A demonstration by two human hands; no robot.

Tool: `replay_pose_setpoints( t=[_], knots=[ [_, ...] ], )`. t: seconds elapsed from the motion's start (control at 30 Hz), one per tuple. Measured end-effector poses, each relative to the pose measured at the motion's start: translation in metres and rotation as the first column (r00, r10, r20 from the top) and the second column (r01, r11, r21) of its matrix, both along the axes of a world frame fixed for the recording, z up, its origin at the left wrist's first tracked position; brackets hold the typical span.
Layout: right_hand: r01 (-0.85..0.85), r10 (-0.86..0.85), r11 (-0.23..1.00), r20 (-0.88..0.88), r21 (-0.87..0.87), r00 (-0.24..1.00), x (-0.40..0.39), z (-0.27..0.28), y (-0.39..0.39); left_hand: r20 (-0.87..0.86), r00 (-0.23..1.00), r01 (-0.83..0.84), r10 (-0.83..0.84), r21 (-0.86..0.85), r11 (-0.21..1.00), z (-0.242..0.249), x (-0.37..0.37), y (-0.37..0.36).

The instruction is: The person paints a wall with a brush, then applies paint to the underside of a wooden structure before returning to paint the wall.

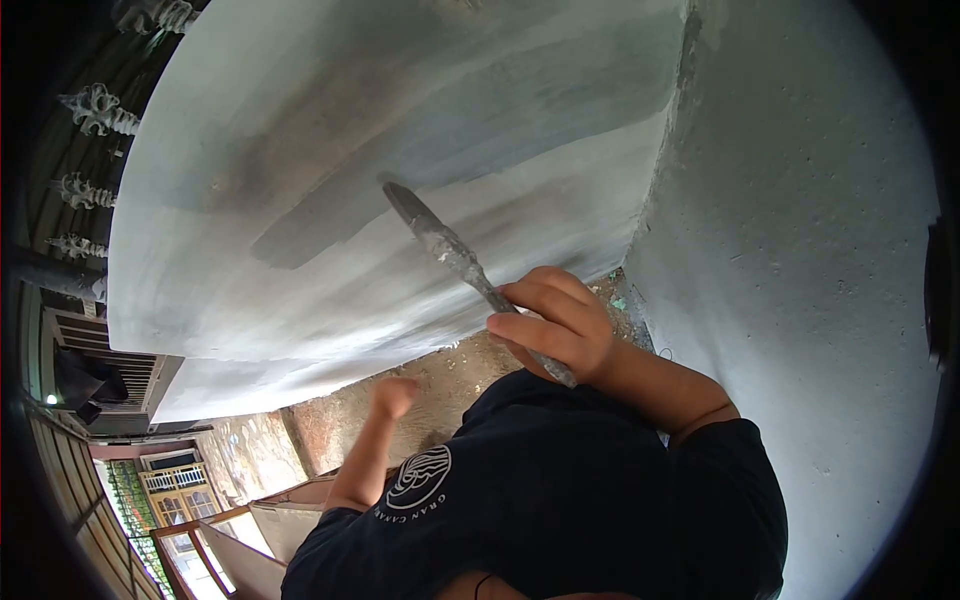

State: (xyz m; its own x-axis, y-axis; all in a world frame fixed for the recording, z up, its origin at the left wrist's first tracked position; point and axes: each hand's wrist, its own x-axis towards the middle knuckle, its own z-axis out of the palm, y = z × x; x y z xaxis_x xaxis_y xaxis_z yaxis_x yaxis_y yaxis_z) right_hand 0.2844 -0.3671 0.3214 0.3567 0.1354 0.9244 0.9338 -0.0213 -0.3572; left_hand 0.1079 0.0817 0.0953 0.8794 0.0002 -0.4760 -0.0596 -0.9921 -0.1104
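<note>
A paintbrush (438, 242), its ferrule and handle crusted with paint, is gripped by my right hand (558, 318) with the fingers wrapped round the handle. Its dark bristle tip meets the lower edge of a wet grey band of paint (385, 180) on the white-grey wall (300, 310). Lower down, my left hand (397, 397) hangs away from the wall beside my body. Its fingers are curled in, and nothing shows sticking out of them.
A rough grey wall (800, 260) stands close on my right and meets the painted wall at a corner. Stained bare ground (445, 385) lies below. On the left are pale spiky ornaments (98, 108), a slatted vent (95, 345) and wooden-framed panes (190, 560).
</note>
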Motion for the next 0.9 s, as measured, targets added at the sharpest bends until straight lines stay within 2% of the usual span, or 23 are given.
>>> replay_pose_setpoints(
  t=[0.03, 0.1, 0.13, 0.17, 0.2, 0.23, 0.3, 0.33, 0.37, 0.4, 0.43, 0.5, 0.53, 0.6, 0.67, 0.73, 0.77, 0.8, 0.83, 0.87, 0.9],
  knots=[
    [0.027, -0.026, 1.000, -0.013, 0.010, 1.000, 0.002, 0.002, -0.004, -0.162, 0.945, -0.237, 0.285, 0.264, 0.935, 0.006, -0.001, 0.034],
    [0.061, -0.061, 0.998, -0.028, 0.020, 0.998, 0.004, 0.006, -0.012, -0.055, 0.805, -0.518, 0.590, 0.420, 0.745, 0.004, -0.049, 0.123],
    [0.113, -0.111, 0.993, -0.072, 0.033, 0.991, 0.004, 0.008, -0.015, 0.027, 0.757, -0.598, 0.653, 0.429, 0.677, 0.002, -0.081, 0.144],
    [0.160, -0.154, 0.986, -0.118, 0.040, 0.981, 0.003, 0.008, -0.017, -0.256, 0.738, -0.430, 0.624, 0.534, 0.728, -0.008, -0.095, 0.170],
    [0.158, -0.152, 0.987, -0.118, 0.039, 0.981, 0.003, 0.009, -0.015, -0.359, 0.529, -0.662, 0.769, 0.392, 0.639, 0.001, -0.095, 0.154],
    [0.104, -0.099, 0.993, -0.086, 0.054, 0.991, 0.006, 0.009, -0.012, -0.483, 0.301, -0.846, 0.822, 0.263, 0.464, 0.002, -0.089, 0.139],
    [0.052, -0.048, 0.996, -0.052, 0.070, 0.997, 0.012, 0.006, -0.009, -0.464, 0.267, -0.940, 0.845, 0.067, 0.334, -0.026, -0.069, 0.102],
    [0.043, -0.040, 0.998, -0.048, 0.045, 0.998, 0.016, 0.003, -0.008, -0.515, 0.428, -0.888, 0.743, -0.086, 0.452, -0.055, -0.058, 0.092],
    [0.032, -0.031, 0.999, -0.042, 0.016, 0.999, 0.020, 0.001, -0.008, -0.499, 0.304, -0.945, 0.811, -0.263, 0.193, -0.084, -0.047, 0.059],
    [0.028, -0.028, 1.000, -0.039, 0.013, 0.999, 0.022, 0.001, -0.011, -0.614, 0.353, -0.887, 0.706, -0.460, 0.043, -0.157, -0.051, 0.071],
    [0.126, -0.124, 0.992, -0.054, 0.030, 0.991, 0.025, -0.001, -0.019, -0.610, 0.483, -0.871, 0.628, -0.408, 0.274, -0.150, -0.029, 0.029],
    [0.289, -0.283, 0.956, -0.100, 0.055, 0.954, 0.027, -0.005, -0.037, -0.623, 0.601, -0.798, 0.501, -0.439, 0.413, -0.159, -0.007, -0.035],
    [0.357, -0.347, 0.932, -0.124, 0.065, 0.930, 0.024, -0.009, -0.046, -0.622, 0.603, -0.798, 0.500, -0.454, 0.396, -0.155, 0.000, -0.057],
    [0.498, -0.488, 0.859, -0.104, 0.117, 0.866, 0.020, -0.017, -0.060, -0.582, 0.735, -0.657, 0.348, -0.484, 0.578, -0.145, 0.015, -0.097],
    [0.517, -0.510, 0.846, -0.086, 0.128, 0.856, 0.016, -0.023, -0.076, -0.547, 0.722, -0.687, 0.424, -0.498, 0.529, -0.132, 0.006, -0.112],
    [0.543, -0.538, 0.828, -0.078, 0.140, 0.840, 0.020, -0.027, -0.085, -0.498, 0.744, -0.662, 0.445, -0.460, 0.592, -0.176, -0.025, -0.085],
    [0.543, -0.524, 0.817, -0.142, 0.194, 0.840, 0.023, -0.029, -0.087, -0.490, 0.732, -0.666, 0.473, -0.371, 0.647, -0.183, -0.039, -0.076],
    [0.548, -0.509, 0.801, -0.210, 0.241, 0.835, 0.027, -0.029, -0.089, -0.543, 0.645, -0.737, 0.537, -0.258, 0.625, -0.185, -0.051, -0.067],
    [0.532, -0.483, 0.803, -0.229, 0.271, 0.845, 0.031, -0.024, -0.090, -0.543, 0.579, -0.810, 0.609, -0.298, 0.505, -0.221, -0.085, -0.046],
    [0.531, -0.485, 0.806, -0.224, 0.260, 0.846, 0.033, -0.023, -0.091, -0.609, 0.513, -0.843, 0.606, -0.221, 0.491, -0.218, -0.100, -0.038],
    [0.421, -0.319, 0.814, -0.299, 0.400, 0.899, 0.033, -0.024, -0.092, -0.624, 0.568, -0.785, 0.537, -0.213, 0.582, -0.212, -0.110, -0.034]
  ],
)
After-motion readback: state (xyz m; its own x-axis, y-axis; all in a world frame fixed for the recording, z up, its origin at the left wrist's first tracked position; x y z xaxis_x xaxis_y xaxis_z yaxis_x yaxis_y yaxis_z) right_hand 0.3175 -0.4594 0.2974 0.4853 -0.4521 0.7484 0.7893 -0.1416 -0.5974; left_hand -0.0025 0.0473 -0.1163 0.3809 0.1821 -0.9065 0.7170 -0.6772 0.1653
